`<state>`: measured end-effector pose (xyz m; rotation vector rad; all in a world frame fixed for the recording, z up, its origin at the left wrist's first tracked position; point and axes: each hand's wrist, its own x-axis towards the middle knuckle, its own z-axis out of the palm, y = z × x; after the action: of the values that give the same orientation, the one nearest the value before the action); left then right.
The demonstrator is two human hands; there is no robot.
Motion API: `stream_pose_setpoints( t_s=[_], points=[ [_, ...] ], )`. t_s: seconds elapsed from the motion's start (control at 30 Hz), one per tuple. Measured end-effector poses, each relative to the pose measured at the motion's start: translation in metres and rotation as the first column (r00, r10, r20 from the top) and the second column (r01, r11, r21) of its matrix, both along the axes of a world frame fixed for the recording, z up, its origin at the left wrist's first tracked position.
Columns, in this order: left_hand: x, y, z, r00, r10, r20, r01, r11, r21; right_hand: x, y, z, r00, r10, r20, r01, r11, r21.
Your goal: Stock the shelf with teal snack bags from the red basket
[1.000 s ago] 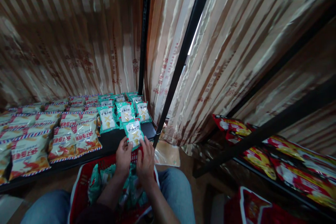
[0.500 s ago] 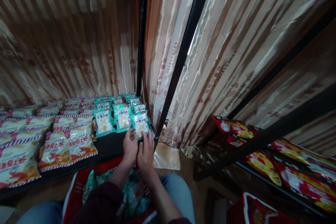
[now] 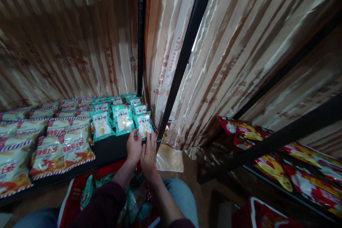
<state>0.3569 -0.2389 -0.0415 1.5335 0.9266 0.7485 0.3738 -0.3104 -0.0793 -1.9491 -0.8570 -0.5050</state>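
— What's the biggest thing there?
— The curtains, pleated and beige, hanging behind a black frame.
— And below them?
— A black shelf on the left, and another shelf on the right with red-and-yellow bags.
— Anything in the lap?
— A red basket between the knees, with green packets inside, partly hidden by the forearms.
— What fills the left shelf?
— White bags with striped edges, in rows, then smaller green packs in three columns beside them.
— And the hands?
— Close together at the shelf's front edge. The left hand grips the lower left of one packet, thumb on its front; the right hand has its fingers at the lower right, though I can't tell whether it grips or only steadies.
— Where's that packet exactly?
— At the front of the rightmost column, printed face showing, near the frame's post. Whether its base bears on the shelf, I can't tell.
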Motion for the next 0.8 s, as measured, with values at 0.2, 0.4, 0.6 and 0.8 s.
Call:
stream_pose_setpoints(
  t_s=[0.2,0.4,0.6,0.8],
  points=[
    [-0.002,-0.001,0.01,0.975,0.061,-0.213,-0.011,0.973,0.23,0.002,0.001,-0.008,0.999,0.02,0.043,-0.02,1.0,-0.005],
    [-0.005,0.002,0.005,0.983,0.074,-0.17,-0.022,0.957,0.289,0.002,0.002,-0.007,0.999,0.033,0.034,-0.032,0.999,-0.014],
    [-0.006,0.004,-0.003,0.998,0.015,-0.057,0.004,0.946,0.325,0.001,0.001,-0.006,0.997,0.039,0.063,-0.038,0.999,-0.013],
    [-0.004,0.003,0.001,0.998,-0.018,-0.052,0.034,0.945,0.325,0.005,0.0,-0.007,0.997,0.048,0.054,-0.048,0.999,-0.01]
  ],
)
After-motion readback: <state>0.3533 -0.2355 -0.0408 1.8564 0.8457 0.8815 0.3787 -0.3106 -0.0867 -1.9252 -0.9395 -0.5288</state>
